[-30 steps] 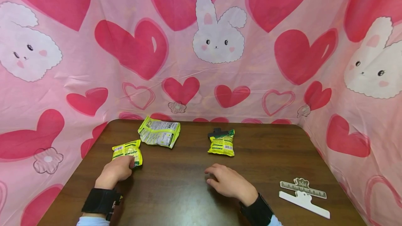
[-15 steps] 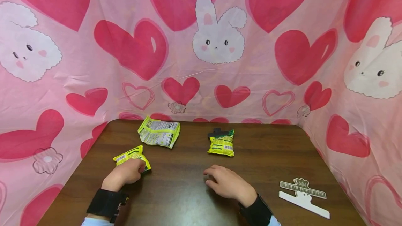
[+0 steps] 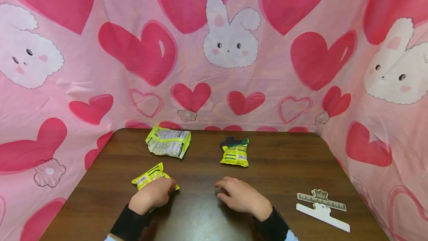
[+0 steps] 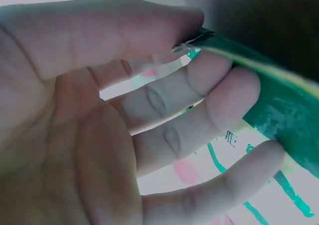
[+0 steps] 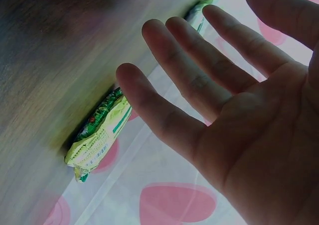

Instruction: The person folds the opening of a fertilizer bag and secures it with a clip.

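A crinkled yellow-green foil snack packet (image 3: pixel 149 176), long axis slanting up-left, is pinched by the left hand (image 3: pixel 154 195); the right hand (image 3: pixel 240 195) is rested open-fingered.

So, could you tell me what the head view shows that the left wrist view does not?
Only the head view shows the right hand resting open on the brown table, two more yellow packets, one clipped and one flat, and the white clips. Only the left wrist view shows the left palm and the thumb pinching the packet's edge against the fingers. Both show the left hand holding the nearest yellow-green packet.
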### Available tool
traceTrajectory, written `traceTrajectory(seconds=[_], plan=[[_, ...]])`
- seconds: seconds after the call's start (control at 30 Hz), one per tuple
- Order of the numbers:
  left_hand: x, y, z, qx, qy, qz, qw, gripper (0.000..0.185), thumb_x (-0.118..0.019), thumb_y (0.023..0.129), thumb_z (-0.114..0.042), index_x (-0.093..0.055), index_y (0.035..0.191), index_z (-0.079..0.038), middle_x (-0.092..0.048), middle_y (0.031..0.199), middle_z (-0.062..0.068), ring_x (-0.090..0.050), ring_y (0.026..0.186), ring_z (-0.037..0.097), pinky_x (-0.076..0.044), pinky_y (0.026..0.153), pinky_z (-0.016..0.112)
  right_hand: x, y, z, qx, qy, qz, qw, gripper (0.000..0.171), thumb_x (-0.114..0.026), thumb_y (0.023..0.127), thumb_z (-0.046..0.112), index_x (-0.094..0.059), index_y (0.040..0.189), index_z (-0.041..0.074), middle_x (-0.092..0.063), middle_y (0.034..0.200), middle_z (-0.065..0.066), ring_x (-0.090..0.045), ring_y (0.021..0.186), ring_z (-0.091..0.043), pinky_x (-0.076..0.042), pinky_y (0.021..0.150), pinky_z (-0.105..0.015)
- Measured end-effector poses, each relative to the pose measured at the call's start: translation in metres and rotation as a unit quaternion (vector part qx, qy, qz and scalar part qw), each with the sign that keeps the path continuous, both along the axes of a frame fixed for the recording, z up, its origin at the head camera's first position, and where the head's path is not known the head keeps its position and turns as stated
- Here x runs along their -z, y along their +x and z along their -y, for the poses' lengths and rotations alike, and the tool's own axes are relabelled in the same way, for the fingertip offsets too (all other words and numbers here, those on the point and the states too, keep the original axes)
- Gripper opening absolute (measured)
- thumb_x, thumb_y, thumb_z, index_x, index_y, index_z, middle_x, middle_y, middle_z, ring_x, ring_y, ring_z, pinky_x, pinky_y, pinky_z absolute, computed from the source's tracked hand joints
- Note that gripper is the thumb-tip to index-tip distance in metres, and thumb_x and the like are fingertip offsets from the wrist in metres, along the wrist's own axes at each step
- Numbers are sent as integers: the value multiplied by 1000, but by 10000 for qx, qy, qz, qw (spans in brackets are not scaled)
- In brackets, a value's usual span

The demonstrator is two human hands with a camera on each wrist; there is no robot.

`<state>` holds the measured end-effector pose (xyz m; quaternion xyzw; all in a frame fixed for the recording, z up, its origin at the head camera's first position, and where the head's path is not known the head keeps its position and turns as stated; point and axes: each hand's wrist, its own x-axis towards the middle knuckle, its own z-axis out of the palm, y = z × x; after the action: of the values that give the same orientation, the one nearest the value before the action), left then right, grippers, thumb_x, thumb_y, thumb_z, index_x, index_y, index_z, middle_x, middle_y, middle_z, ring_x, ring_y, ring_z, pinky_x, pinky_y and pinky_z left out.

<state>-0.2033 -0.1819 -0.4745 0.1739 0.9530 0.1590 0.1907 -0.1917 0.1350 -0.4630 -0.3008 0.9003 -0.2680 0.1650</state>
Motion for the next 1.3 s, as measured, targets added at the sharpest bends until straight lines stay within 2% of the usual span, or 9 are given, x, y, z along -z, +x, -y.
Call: traceTrajectory(seconds=[0.13,0.27,0.33,0.57,0.67,0.9,1.07,1.23,1.3], plan=[[-20,17,-26,-83,-35,6,10000,20,-71,91,9,-64,89,-11,-58,82,2,-54,77,21,-49,77,46,-1,1,1,-25,25,-12,10000,31,-68,105,25,-70,133,12,-67,125,2,-62,108,-8,-53,94,-38],[-18,22,-40,138,-183,-64,9997,17,-72,93,4,-66,96,-12,-63,88,1,-62,83,20,-53,81,47,-1,2,3,-91,69,23,9999,31,-68,105,25,-70,133,13,-67,125,2,-63,110,-10,-53,94,-38],[-9,21,-44,355,-151,-146,9991,16,-73,93,2,-67,97,-13,-64,88,2,-64,85,21,-54,79,47,-2,3,5,-138,79,36,9999,31,-69,105,25,-70,133,13,-67,126,1,-63,111,-11,-53,94,-38],[58,3,-43,1467,232,-686,9865,17,-72,95,-7,-64,100,-21,-61,88,-8,-62,82,9,-53,71,38,-2,6,10,-230,165,-41,9996,31,-73,101,24,-71,131,14,-67,122,3,-63,106,-8,-54,91,-35],[70,3,-48,1808,507,-962,9775,18,-73,96,-10,-63,100,-24,-58,89,-13,-58,80,5,-50,69,33,-1,7,11,-315,194,-84,9993,33,-75,100,24,-71,132,16,-66,122,5,-62,103,-6,-54,89,-33],[45,21,-71,2282,874,-997,9646,15,-73,98,-9,-65,99,-21,-56,92,-11,-52,78,3,-45,66,27,-2,8,12,-717,241,-148,9970,40,-81,96,22,-73,135,20,-65,120,7,-62,104,-5,-53,86,-30],[55,23,-76,2462,1108,-952,9582,21,-75,96,-8,-61,92,-22,-49,88,-15,-44,73,1,-38,62,24,-2,8,13,-809,290,-126,9962,33,-86,91,18,-79,123,21,-65,109,12,-58,91,-3,-51,77,-26],[16,37,-86,2211,850,-468,9704,31,-82,88,-6,-56,81,-20,-46,80,-12,-41,68,4,-36,61,25,0,7,16,-812,300,144,9961,24,-87,88,13,-83,110,22,-62,97,15,-52,79,-3,-47,69,-25],[27,31,-79,2247,806,-195,9709,34,-88,84,-10,-57,81,-25,-47,79,-15,-41,67,3,-37,61,24,1,7,17,-809,284,319,9958,23,-87,89,11,-83,109,21,-62,96,16,-53,79,-4,-47,70,-25]])
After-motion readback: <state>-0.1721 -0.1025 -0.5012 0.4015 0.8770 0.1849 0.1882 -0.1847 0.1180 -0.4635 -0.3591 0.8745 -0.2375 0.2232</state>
